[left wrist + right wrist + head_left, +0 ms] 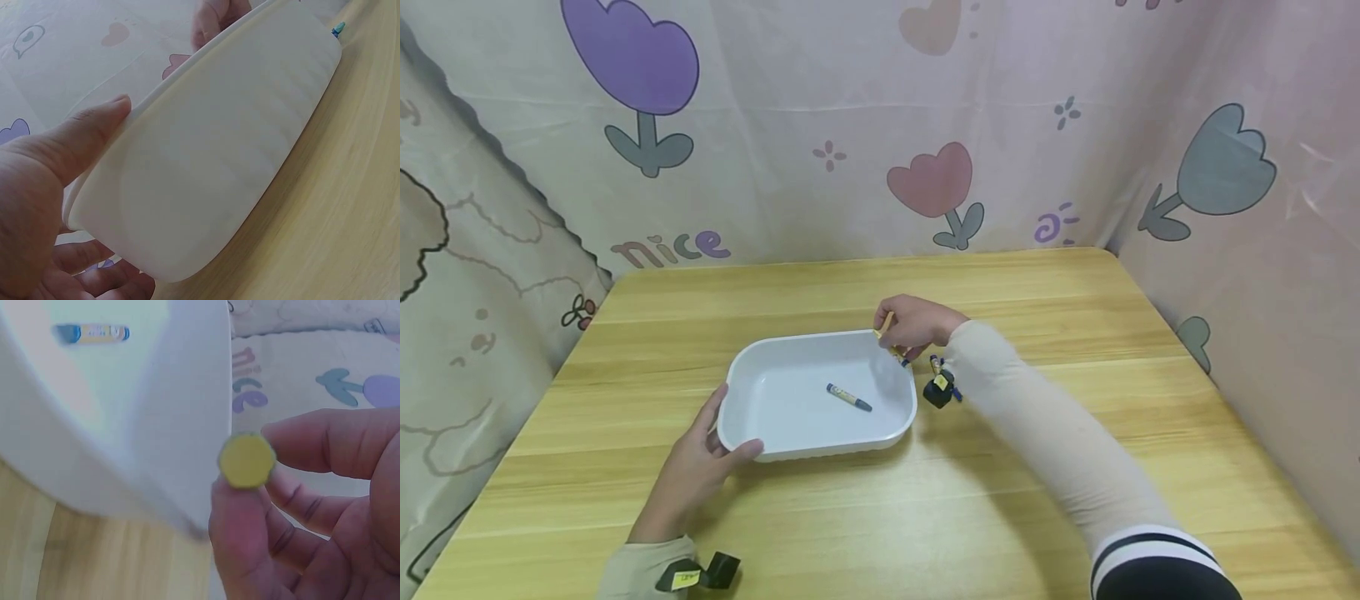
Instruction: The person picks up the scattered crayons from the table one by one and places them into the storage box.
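A white plastic tray (pixel 790 442) sits on the table. My left hand (pixel 696 467) grips its left end, thumb on the near rim (pixel 150 103) and fingers round the outer wall. Over the tray's far right corner, my right hand (pixel 913 323) pinches a crayon (pixel 893 352). That crayon's round yellow end (pixel 247 460) faces the right wrist camera between thumb and fingers. Inside the tray lies a crayon (pixel 850 397) with a printed wrapper and a grey-blue tip, apart from both hands.
Right of the tray, at least one more crayon (pixel 935 364) lies on the wooden table (pixel 880 517), partly hidden by the right wrist's black camera (pixel 938 390). A blue-green tip (pixel 339 29) shows past the tray's far end. Patterned cloth (pixel 790 200) hangs behind the table.
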Motion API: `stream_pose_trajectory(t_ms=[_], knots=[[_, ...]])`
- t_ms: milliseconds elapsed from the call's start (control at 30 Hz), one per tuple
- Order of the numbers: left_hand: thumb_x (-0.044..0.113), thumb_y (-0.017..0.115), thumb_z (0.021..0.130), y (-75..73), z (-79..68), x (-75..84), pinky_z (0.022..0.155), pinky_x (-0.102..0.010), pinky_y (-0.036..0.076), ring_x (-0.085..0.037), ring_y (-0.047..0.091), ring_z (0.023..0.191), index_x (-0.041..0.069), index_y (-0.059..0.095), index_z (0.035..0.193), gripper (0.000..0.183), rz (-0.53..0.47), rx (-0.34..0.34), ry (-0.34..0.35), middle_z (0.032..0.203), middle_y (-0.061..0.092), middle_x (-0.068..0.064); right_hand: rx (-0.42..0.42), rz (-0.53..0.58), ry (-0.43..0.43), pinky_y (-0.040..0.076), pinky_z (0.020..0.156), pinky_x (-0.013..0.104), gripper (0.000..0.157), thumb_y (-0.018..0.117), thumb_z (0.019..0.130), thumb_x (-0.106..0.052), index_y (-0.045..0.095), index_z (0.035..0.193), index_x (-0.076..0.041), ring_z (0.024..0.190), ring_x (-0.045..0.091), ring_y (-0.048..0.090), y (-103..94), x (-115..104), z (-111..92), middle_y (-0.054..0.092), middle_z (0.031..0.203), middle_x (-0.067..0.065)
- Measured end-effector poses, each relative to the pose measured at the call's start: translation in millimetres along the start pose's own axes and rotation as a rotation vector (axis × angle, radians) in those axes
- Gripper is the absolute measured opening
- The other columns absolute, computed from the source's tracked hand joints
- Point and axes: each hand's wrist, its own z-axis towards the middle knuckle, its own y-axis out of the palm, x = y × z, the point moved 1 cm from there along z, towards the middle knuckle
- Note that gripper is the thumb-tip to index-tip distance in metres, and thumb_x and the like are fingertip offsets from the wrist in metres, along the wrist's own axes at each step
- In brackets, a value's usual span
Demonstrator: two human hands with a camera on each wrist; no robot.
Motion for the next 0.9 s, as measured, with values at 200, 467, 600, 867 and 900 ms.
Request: stream_pose_trajectory(t_ms=[200,467,600,867,900], knots=[[0.032,0.077,0.084,-0.5,-0.6,0.8,0.094,-0.035,0.049,-0.045,0.038,0.132,0.019,0.002,0.158,0.106,0.006,-0.001,0.003,0.159,0.007,-0.022,-0.030,-0.029,0.001,0.060,0.062,0.031,0.027,0.064,0.092,-0.008,0.056,0.118,-0.004,0.078,0.021,0.063,9.3,-10,7,0.063,0.095,0.013],[0.032,0.078,0.084,-0.8,0.1,0.0,0.094,-0.033,0.049,-0.044,0.037,0.133,0.019,0.002,0.158,0.107,-0.004,-0.002,-0.002,0.160,0.006,-0.020,-0.088,-0.031,0.017,0.061,0.064,0.031,0.031,0.064,0.092,-0.006,0.056,0.122,-0.005,0.084,0.024,0.064,30.1,-20,16,0.060,0.103,0.012],[0.031,0.077,0.084,-0.8,-0.3,-0.4,0.093,-0.030,0.050,-0.044,0.036,0.134,0.020,0.002,0.158,0.106,-0.012,-0.004,0.001,0.160,0.006,-0.020,-0.134,-0.067,0.009,0.061,0.064,0.031,0.033,0.065,0.092,-0.006,0.057,0.124,-0.005,0.084,0.023,0.065,42.0,-24,21,0.060,0.102,0.010],[0.029,0.077,0.085,-0.2,0.6,-1.1,0.094,-0.029,0.049,-0.044,0.036,0.133,0.019,0.003,0.158,0.105,-0.010,-0.002,0.025,0.160,0.007,-0.021,-0.184,-0.141,0.052,0.060,0.064,0.029,0.024,0.068,0.089,-0.004,0.061,0.111,-0.011,0.078,0.021,0.064,55.9,-29,28,0.061,0.096,0.010],[0.029,0.077,0.085,0.2,1.1,-1.4,0.094,-0.030,0.049,-0.044,0.036,0.133,0.019,0.003,0.158,0.105,-0.011,-0.001,0.027,0.160,0.007,-0.021,-0.184,-0.144,0.063,0.060,0.064,0.028,0.023,0.068,0.089,-0.004,0.061,0.110,-0.011,0.078,0.021,0.064,56.9,-29,29,0.061,0.096,0.010]])
